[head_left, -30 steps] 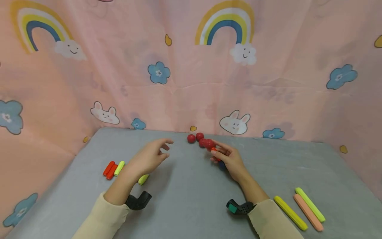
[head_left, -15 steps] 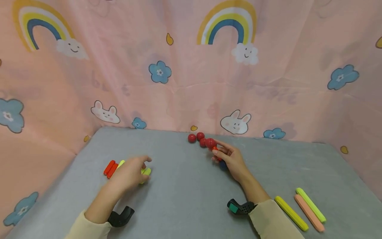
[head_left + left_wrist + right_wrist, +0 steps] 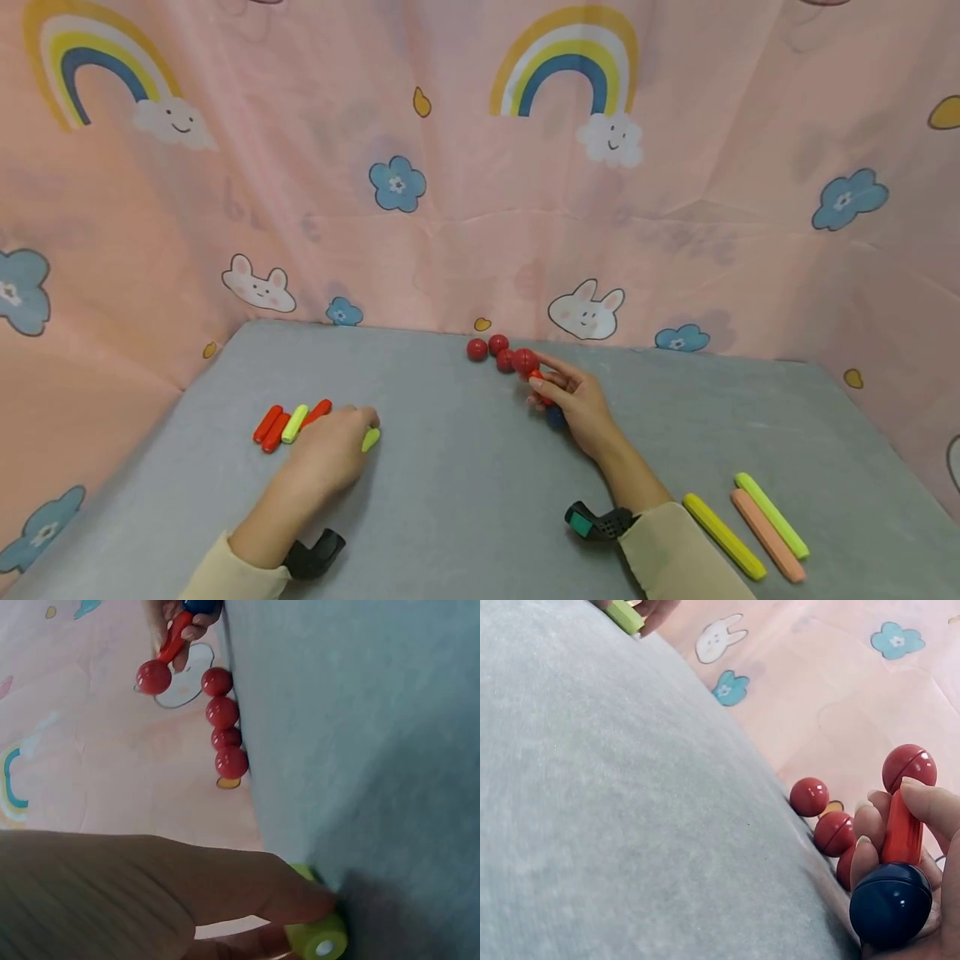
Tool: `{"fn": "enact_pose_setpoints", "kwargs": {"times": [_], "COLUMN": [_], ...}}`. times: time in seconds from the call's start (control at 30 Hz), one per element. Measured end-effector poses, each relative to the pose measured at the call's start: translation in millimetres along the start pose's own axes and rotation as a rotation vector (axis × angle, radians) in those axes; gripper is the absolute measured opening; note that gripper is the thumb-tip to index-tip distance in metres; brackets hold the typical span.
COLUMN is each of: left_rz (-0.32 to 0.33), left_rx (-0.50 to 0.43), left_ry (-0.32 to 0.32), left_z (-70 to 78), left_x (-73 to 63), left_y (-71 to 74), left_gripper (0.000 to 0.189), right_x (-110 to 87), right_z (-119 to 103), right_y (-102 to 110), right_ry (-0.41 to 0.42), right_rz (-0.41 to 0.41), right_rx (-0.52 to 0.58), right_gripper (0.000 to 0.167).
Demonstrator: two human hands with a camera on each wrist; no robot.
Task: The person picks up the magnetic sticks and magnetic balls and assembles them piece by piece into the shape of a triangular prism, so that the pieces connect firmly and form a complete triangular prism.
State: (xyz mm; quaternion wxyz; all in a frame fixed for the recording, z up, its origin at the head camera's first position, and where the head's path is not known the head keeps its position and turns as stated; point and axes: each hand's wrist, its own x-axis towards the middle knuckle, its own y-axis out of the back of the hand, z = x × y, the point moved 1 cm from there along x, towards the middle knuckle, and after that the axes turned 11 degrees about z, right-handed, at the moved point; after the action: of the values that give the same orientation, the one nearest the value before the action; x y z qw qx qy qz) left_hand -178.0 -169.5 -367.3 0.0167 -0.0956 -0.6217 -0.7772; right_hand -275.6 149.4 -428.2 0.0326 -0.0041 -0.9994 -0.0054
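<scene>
My left hand is low over the left part of the table, pinching a short yellow-green rod. In the left wrist view, the thumb lies across this rod, which has a small pale dot on its end. My right hand holds a short orange-red rod between thumb and fingers at the back middle. A red ball sits at one end of that rod and a dark blue ball at the other. Several loose red balls lie just beyond the right hand.
Short orange-red rods and another yellow-green rod lie left of my left hand. At the front right are longer rods: yellow, salmon and yellow-green. A patterned pink cloth hangs behind the grey table.
The left hand has moved left and down from the table's middle and now pinches a yellow-green rod. The right hand stays almost still with its orange-red rod and balls.
</scene>
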Motion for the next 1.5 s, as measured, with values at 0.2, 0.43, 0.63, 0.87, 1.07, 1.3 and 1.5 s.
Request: {"fn": "enact_pose_setpoints", "kwargs": {"times": [0.2, 0.43, 0.63, 0.87, 1.07, 1.3, 1.5], "left_rz": [-0.017, -0.124, -0.099, -0.046, -0.010, 0.065, 0.123], "left_rx": [-0.104, -0.338, -0.413, -0.609, -0.744, -0.925, -0.835], "left_ry": [0.005, -0.014, -0.011, 0.036, 0.058, 0.038, -0.038], "left_z": [2.9, 16.2, 31.7, 49.3, 67.5, 89.9, 97.7], "left_x": [5.5, 28.8, 50.6, 70.5, 83.9, 95.5, 91.0], "left_y": [-5.4, -4.3, -8.9, -19.8, -22.4, -27.3, -41.6], "left_gripper": [0.022, 0.030, 0.031, 0.041, 0.035, 0.039, 0.033], "right_x": [-0.5, 0.6, 0.7, 2.4, 3.2, 2.8, 0.4], "right_z": [-2, -3, -3, -3, -4, -4, 0], "right_y": [-1, 0, 1, 1, 1, 4, 3], "right_ry": [-0.014, -0.013, -0.012, -0.003, -0.007, 0.009, 0.017], "right_rz": [-0.002, 0.004, -0.006, -0.004, -0.010, -0.002, -0.011], "right_rx": [0.004, 0.011, 0.009, 0.030, 0.061, 0.059, 0.052], "right_gripper": [0.052, 0.051, 0.052, 0.051, 0.052, 0.052, 0.051]}}
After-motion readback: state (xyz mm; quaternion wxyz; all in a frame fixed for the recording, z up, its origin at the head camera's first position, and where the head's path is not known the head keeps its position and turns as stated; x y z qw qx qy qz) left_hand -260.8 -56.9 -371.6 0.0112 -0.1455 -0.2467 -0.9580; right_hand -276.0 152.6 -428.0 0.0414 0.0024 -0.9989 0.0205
